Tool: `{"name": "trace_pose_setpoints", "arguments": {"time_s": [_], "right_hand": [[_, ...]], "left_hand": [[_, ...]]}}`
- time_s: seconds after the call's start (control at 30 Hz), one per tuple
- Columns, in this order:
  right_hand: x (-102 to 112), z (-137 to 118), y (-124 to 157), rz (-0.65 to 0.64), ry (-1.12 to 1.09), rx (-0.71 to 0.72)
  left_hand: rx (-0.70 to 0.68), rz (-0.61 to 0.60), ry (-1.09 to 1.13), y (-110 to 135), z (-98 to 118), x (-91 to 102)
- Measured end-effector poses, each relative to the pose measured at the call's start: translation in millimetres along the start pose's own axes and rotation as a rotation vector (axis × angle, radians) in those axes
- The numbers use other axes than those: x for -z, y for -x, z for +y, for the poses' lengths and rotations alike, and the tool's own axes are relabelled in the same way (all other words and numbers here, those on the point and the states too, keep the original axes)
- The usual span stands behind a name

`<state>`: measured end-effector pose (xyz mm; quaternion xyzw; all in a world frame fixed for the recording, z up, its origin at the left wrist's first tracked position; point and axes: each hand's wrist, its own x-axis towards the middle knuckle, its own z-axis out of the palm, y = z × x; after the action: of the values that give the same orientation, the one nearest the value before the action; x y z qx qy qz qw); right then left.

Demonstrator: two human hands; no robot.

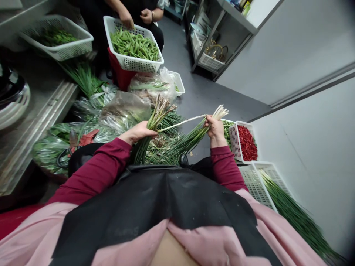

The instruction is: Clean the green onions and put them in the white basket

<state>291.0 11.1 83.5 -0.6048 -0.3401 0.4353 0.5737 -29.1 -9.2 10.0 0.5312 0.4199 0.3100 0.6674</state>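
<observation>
My left hand (140,132) is closed around a bunch of scallions (157,112) with brown, dirty root ends pointing up and green leaves hanging down. In my right hand (215,129) is another bunch of scallions (220,111), its white ends clean and its green leaves trailing toward the left. A single pale scallion stalk (183,122) stretches between the two hands, its root end at my right fingertips. Beneath them, a heap of loose green leaves and trimmings (163,147) lies on the floor.
A co-worker's hand (126,17) reaches into a white basket of green peppers (135,44). Plastic bags of greens (124,111) lie at left, near red-handled scissors (73,142). At right stand baskets of red chillies (246,142) and scallions (288,207) beside the wall.
</observation>
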Motion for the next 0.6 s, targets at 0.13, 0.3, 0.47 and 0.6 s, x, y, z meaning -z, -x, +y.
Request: {"name": "trace_pose_setpoints", "arguments": {"time_s": [0.13,0.3,0.47,0.6], "right_hand": [[29.0,-17.0,-18.9,0.103,0.034,0.103],[27.4,-8.6,-6.7,-0.141,0.196,-0.019],[-19.1,40.9,23.7,-0.353,0.425,0.049],[-35.2,58.9,28.9,-0.391,0.4,0.107]], "left_hand": [[0.029,0.043,-0.111,4.0,-1.1,11.8],[0.048,0.033,-0.001,6.0,-0.2,17.3],[0.026,-0.035,0.016,5.0,3.7,9.3],[0.022,-0.082,-0.029,4.7,0.0,6.5]]}}
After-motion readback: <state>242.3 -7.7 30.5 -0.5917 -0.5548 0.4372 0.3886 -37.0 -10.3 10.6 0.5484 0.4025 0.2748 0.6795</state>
